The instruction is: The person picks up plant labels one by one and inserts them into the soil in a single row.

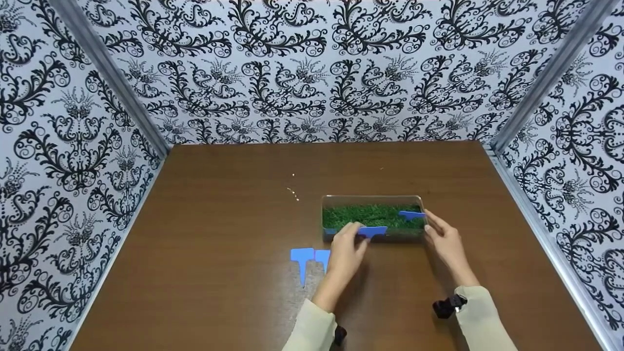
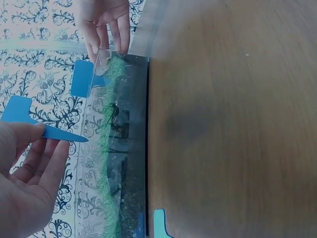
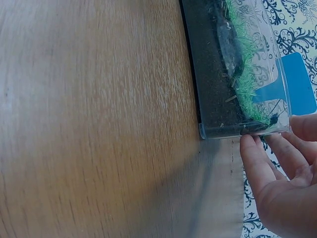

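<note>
In the head view, my left hand [image 1: 347, 251] is over the near side of a clear plastic container [image 1: 371, 198] filled with dark soil and green grass [image 1: 363, 213]. It pinches a blue T-shaped plant label [image 2: 62, 134] between thumb and fingers, its pointed end towards the container in the left wrist view. A second blue plant label [image 1: 412, 214] stands in the grass at the right end. My right hand [image 3: 287, 173] rests with extended fingers and thumb against that end of the container, near the upright label.
Two more blue plant labels lie on the brown table left of my left wrist, one whole in view [image 1: 302, 261] and one partly covered by the hand [image 1: 321, 257]. Small pale crumbs [image 1: 293, 194] are scattered behind them. Patterned walls [image 1: 312, 73] enclose the table.
</note>
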A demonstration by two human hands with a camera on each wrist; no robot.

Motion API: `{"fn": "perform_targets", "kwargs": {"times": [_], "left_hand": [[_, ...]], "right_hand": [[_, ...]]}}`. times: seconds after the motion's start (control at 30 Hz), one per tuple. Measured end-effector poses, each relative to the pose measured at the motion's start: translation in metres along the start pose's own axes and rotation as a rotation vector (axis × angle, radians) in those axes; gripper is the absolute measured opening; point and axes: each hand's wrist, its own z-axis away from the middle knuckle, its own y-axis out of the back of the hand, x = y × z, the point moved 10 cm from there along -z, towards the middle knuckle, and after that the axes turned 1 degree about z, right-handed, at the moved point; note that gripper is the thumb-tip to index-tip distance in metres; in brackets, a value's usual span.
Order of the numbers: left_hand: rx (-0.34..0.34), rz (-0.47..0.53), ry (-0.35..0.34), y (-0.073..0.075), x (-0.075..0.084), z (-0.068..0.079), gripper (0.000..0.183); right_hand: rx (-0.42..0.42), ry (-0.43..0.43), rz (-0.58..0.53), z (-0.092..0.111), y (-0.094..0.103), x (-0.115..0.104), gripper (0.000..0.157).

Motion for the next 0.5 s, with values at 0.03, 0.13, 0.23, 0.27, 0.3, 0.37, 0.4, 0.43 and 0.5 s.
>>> {"fn": "perform_targets", "kwargs": {"times": [0.03,0.13,0.23,0.27,0.3,0.37,0.4,0.43,0.5], "left_hand": [[0.004,-0.001,-0.003,0.0003,0.0005,-0.0009,0.015],[0.015,0.001,-0.023,0.0015,0.0029,-0.0031,0.014],[0.020,0.009,-0.034,0.0022,0.0043,-0.0052,0.013],[0.021,0.014,-0.036,0.0026,0.0049,-0.0057,0.013],[0.021,0.015,-0.035,0.0026,0.0050,-0.0061,0.013],[0.016,0.022,-0.029,0.0024,0.0052,-0.0071,0.013],[0.015,0.022,-0.029,0.0025,0.0059,-0.0074,0.014],[0.012,0.023,-0.028,0.0024,0.0064,-0.0077,0.014],[0.006,0.024,-0.027,0.0014,0.0072,-0.0088,0.014]], "right_hand": [[-0.003,-0.002,-0.006,0.0001,-0.0001,0.0002,0.047],[-0.012,-0.009,-0.014,-0.0005,-0.0008,0.0020,0.048],[-0.014,-0.009,-0.023,-0.0005,-0.0010,0.0022,0.048],[-0.015,-0.009,-0.020,-0.0007,-0.0012,0.0025,0.048],[-0.013,-0.008,-0.022,-0.0007,-0.0010,0.0023,0.048],[-0.005,-0.003,-0.022,-0.0005,-0.0005,0.0015,0.048],[-0.004,-0.001,-0.018,-0.0006,-0.0005,0.0015,0.048],[-0.002,-0.001,-0.011,-0.0006,-0.0004,0.0016,0.048],[0.003,0.001,-0.005,-0.0004,-0.0002,0.0013,0.048]]}}
